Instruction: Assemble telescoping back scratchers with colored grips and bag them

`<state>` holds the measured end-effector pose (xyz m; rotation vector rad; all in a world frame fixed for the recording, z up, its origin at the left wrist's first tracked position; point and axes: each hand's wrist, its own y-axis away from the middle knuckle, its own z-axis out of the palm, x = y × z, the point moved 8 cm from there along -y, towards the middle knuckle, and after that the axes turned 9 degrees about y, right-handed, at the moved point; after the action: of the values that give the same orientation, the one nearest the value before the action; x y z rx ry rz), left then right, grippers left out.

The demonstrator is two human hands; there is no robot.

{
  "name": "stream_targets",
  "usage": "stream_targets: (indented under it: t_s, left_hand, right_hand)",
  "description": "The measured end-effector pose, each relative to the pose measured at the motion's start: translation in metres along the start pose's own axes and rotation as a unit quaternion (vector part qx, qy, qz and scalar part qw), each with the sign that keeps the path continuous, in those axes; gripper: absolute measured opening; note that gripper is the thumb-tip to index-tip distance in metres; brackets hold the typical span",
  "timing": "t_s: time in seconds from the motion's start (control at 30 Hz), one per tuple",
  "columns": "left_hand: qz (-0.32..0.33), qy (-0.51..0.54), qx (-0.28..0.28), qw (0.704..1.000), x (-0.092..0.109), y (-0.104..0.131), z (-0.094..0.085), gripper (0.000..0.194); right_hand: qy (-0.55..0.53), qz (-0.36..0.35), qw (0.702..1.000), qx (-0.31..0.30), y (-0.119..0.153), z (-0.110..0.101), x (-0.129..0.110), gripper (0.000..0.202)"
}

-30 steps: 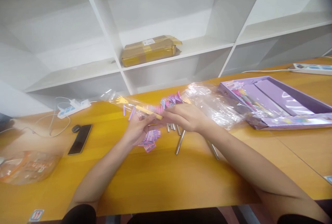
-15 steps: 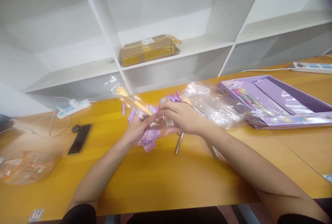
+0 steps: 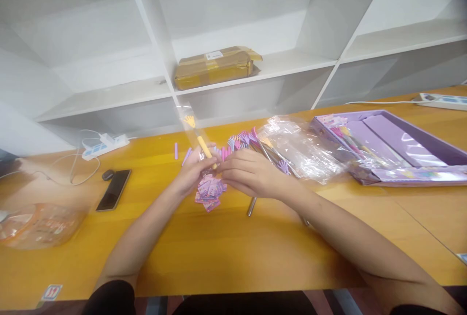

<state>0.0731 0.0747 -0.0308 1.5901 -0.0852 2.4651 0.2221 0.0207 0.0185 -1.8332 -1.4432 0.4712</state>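
gripping a yellow hand-topped stick [image 3: 204,146] that juts forward, my left hand [image 3: 192,171], viewed remotely, sits beside my curled right hand [image 3: 251,173], whose hold i cannot tell; pink cards [image 3: 210,191] lie just below the left.

Head view, forward and down.

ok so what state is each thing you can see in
yellow stick: in clear wrapper, held in left hand
purple box: open
phone: lying flat, screen dark
cardboard box: taped
power strip at left: plugged into
purple cards: loosely piled
clear plastic: crumpled
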Motion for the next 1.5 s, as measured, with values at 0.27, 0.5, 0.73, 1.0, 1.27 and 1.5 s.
stream_targets:
  t_s: [0.27,0.5,0.73,1.0,1.27,1.5]
  left_hand:
    - [-0.03,-0.022,-0.053,0.998,-0.01,-0.005,-0.002,0.052]
    - [-0.029,0.012,-0.071,0.997,-0.01,0.001,0.009,0.051]
    - [0.003,-0.06,-0.113,0.992,-0.002,0.002,0.011,0.064]
    - [0.042,-0.127,-0.144,0.98,-0.007,0.005,0.009,0.065]
    - [0.079,-0.148,-0.088,0.982,-0.007,0.004,0.009,0.053]
    - [0.066,-0.143,-0.09,0.983,-0.001,0.002,0.013,0.047]
  right_hand:
    - [-0.079,0.082,0.992,0.046,-0.001,-0.003,0.009,0.011]
    - [-0.161,0.194,0.967,0.042,0.002,0.003,0.024,0.008]
    - [-0.164,0.243,0.956,0.019,0.005,0.007,0.031,0.012]
    - [-0.168,0.28,0.945,0.019,0.008,0.008,0.038,0.017]
    - [-0.201,0.31,0.929,0.024,0.011,0.011,0.042,0.019]
    - [-0.296,0.379,0.876,0.047,0.02,0.022,0.052,0.023]
